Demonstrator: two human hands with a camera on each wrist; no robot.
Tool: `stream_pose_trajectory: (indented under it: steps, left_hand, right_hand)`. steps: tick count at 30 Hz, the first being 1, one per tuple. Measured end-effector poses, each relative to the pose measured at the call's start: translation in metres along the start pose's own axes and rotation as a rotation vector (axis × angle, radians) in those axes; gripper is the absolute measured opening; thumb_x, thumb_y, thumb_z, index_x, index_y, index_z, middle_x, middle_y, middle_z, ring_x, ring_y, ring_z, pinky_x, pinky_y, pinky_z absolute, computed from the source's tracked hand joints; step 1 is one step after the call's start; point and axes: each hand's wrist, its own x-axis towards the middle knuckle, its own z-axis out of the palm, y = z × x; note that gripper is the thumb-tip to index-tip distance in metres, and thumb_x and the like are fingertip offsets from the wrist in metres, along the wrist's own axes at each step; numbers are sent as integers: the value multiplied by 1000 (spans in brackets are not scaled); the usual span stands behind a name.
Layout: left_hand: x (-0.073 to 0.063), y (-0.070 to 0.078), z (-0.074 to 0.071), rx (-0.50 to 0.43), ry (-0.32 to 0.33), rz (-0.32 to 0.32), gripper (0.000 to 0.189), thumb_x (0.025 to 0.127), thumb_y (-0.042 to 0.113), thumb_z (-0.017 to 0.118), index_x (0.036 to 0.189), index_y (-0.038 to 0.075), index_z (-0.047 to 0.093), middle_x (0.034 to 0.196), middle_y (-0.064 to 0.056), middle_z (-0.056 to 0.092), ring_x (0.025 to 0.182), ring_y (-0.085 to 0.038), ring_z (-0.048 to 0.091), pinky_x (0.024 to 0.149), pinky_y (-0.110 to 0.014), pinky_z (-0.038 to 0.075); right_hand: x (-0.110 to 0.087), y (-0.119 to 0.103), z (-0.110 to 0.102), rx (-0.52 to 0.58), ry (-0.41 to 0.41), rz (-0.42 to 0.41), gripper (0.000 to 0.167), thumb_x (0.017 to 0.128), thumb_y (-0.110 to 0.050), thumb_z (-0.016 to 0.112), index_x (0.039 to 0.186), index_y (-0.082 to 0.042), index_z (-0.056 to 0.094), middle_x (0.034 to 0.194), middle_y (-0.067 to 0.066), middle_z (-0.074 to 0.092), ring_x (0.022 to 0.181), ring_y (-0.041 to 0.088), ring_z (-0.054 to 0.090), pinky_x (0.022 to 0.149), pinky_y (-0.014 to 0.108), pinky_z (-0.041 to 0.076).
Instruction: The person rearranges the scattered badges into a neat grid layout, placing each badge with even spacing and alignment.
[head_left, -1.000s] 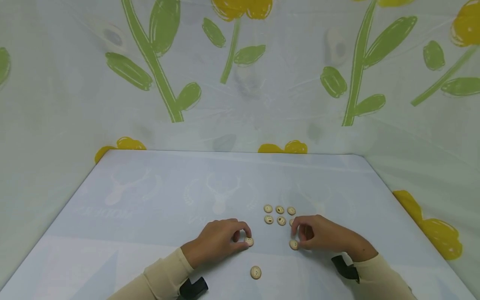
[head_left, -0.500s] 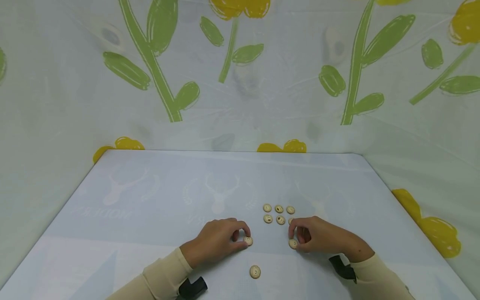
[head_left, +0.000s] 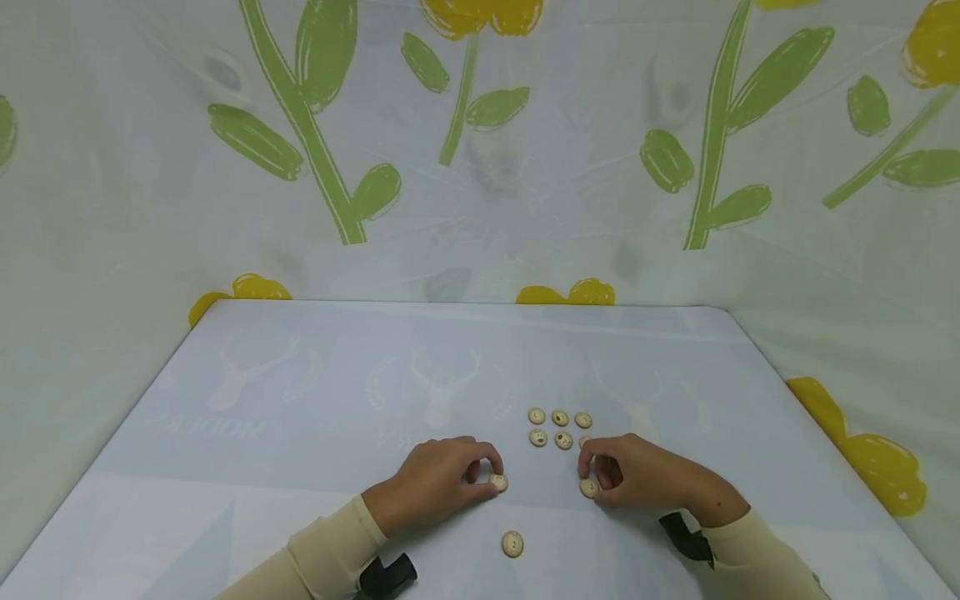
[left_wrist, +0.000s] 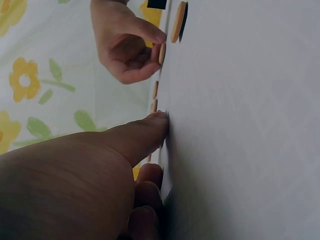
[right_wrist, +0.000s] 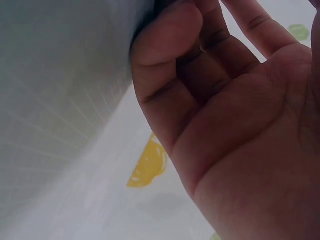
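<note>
Down on the pale table, my left hand pinches a round cream button between thumb and forefinger. My right hand does the same with a second button to the right, its fingertips at the tabletop. That right hand also shows in the left wrist view, with a button edge-on at its fingertips. In the right wrist view the curled fingers hide the button. A single loose button lies nearer the person, between the two forearms.
Behind the right hand several buttons lie in two short rows, the near right one partly covered by that hand. The table ends at a curtain printed with flowers. Dark wrist straps sit on both sleeves.
My right hand has shifted slightly to the left around its button. The left hand and the loose buttons keep their places; the whole view sways a little.
</note>
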Motion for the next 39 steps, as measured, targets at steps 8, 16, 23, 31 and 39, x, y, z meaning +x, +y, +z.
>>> stream_pose_trajectory:
  steps: [8, 16, 23, 31, 39]
  left_hand:
    - [0, 0, 0, 12, 7, 6, 15, 89, 37, 75, 102, 33, 68, 76, 15, 51, 61, 1, 41, 57, -20, 34]
    - [0, 0, 0, 19, 10, 14, 16, 89, 37, 75, 102, 32, 68, 76, 15, 51, 62, 2, 41, 57, -20, 33]
    - [0, 1, -1, 13, 2, 10, 16, 89, 36, 75, 102, 32, 68, 76, 15, 51, 62, 2, 41, 57, -20, 34]
    - [0, 1, 0, 10, 8, 10, 15, 89, 36, 75, 102, 32, 68, 76, 15, 51, 62, 2, 41, 57, -20, 34]
    - [0, 1, 0, 12, 16, 14, 15, 89, 36, 75, 102, 32, 68, 76, 15, 51, 62, 2, 42, 57, -19, 34]
  right_hand:
    - [0, -1, 0, -15, 2, -6, 19, 84, -14, 78, 92, -23, 64, 71, -9, 56, 65, 2, 52, 58, 21, 45]
    - [-1, -1, 0, -34, 9, -15, 18, 85, -13, 77, 91, -23, 65, 71, -10, 56, 65, 1, 52, 58, 21, 46]
    - [0, -2, 1, -37, 10, -12, 15, 85, -15, 77, 91, -22, 64, 71, -10, 55, 65, 1, 51, 57, 21, 45]
    - [0, -1, 0, -63, 37, -3, 15, 86, -19, 77, 91, -22, 64, 70, -11, 55, 64, 0, 51, 57, 21, 45]
    - [1, 5, -4, -67, 79, -14, 17, 86, -18, 78, 95, -19, 63, 72, -9, 55, 66, 1, 51, 58, 21, 46]
